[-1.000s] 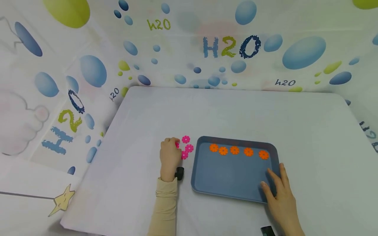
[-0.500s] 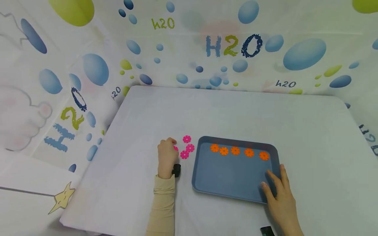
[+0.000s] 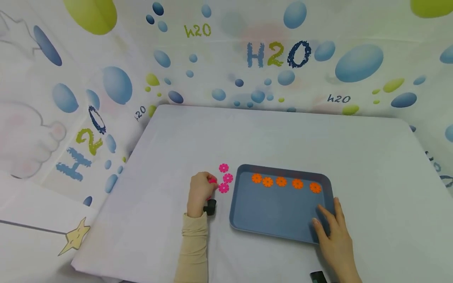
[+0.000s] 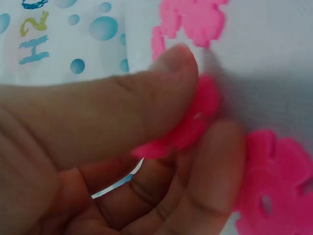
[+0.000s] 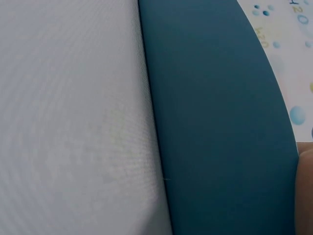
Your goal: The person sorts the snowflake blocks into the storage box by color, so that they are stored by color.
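Observation:
My left hand (image 3: 201, 192) pinches a pink flower-shaped disc (image 4: 203, 105) between thumb and fingertip, low over the white table. Right beside its fingertips lies a second pink flower disc (image 3: 223, 188), large at the lower right of the left wrist view. Further pink discs (image 3: 223, 168) lie just behind it, and a bit of pink shows under the hand near the wrist. My right hand (image 3: 336, 239) rests at the near right corner of the blue-grey tray (image 3: 276, 214), fingers loosely spread over its rim. Inside, several orange flower discs (image 3: 281, 181) form a row along the far side.
The white table (image 3: 283, 137) reaches back to a wall covering printed with bubbles and lettering. The raised tray rim (image 3: 231, 204) stands a short way right of the pink discs. Dark camera mounts (image 3: 210, 207) sit on both wrists.
My left hand has drawn slightly nearer, and its pinched pink disc now shows between the fingertips. The nearest loose pink disc has shifted slightly. The right hand keeps its place on the tray.

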Motion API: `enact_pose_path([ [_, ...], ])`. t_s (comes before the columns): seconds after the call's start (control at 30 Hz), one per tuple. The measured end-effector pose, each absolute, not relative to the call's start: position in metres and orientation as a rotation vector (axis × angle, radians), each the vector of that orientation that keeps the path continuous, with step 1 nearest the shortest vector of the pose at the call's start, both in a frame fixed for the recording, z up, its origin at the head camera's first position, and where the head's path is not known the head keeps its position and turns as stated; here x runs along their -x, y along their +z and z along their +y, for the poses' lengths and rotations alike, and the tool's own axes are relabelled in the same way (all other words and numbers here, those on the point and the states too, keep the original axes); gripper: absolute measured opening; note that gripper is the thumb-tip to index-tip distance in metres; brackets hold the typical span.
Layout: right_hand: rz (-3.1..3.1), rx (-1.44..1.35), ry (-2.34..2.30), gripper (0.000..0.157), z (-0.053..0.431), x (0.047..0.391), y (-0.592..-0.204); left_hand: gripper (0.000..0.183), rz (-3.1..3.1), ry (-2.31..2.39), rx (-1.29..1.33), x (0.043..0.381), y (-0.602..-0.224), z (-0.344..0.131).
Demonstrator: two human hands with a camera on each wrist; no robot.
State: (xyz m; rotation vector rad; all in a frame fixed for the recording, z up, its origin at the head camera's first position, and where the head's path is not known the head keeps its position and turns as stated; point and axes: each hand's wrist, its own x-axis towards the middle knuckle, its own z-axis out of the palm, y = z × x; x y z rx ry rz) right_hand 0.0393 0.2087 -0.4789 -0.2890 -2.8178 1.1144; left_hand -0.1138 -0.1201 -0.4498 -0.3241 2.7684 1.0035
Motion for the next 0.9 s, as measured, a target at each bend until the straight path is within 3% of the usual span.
enact_pose_path([
  [0.37, -2.8, 0.297, 1.117, 0.044, 0.209, -0.039, -0.481, 0.014, 2.712, 1.334, 0.293, 0.118, -0.432, -0.107],
  [0.7, -2.791, 0.284, 1.121, 0.042, 0.212, -0.037, -0.479, 0.025, 2.566, 1.411, 0.033, 0.121, -0.413, -0.081],
  [0.9, -2.792, 0.282, 1.131, 0.041, 0.214, -0.035, -0.478, 0.021, 2.551, 1.281, -0.121, 0.121, -0.413, -0.072],
])
